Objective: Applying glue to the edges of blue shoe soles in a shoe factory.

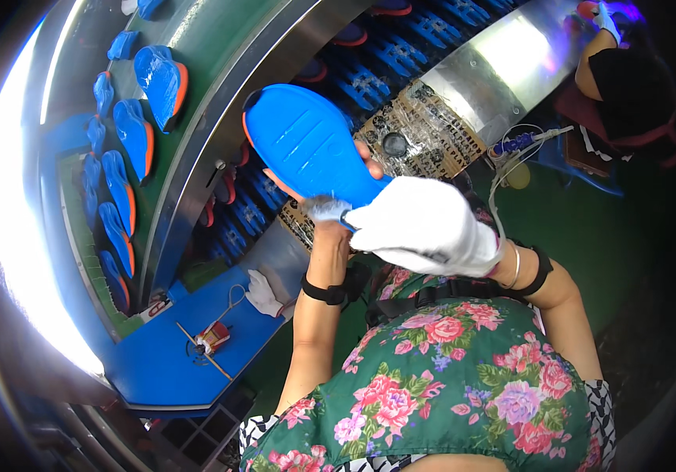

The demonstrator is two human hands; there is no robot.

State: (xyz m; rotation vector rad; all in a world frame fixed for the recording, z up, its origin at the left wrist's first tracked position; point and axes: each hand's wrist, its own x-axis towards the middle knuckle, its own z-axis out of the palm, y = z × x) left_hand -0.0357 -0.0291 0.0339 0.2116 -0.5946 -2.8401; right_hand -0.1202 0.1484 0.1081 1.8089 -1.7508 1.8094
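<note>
Holding a blue sole (302, 141) with its broad end pointing up and to the left, the bare left hand (284, 187) supports it from beneath; the fingers (370, 161) curl against its right edge. The right hand (424, 224), in a white glove, overlaps the sole's lower end. Its fingers are closed on a small brush (326, 208), whose pale bristles are blurred beside the sole's lower left edge; whether they touch it is unclear.

Beyond the hands, a tape-covered cardboard sheet (448, 145) carries a small, round dark dish (395, 144). To the left, more blue soles with orange edges (132, 140) rest on a green belt (196, 59). Lower left, a blue tabletop (161, 377) holds a spare white glove (262, 293) and a small red object (214, 337) beside a thin stick. At upper right, a co-worker's gloved hand (608, 25) is near purple light. The wearer has a green floral apron (440, 370).
</note>
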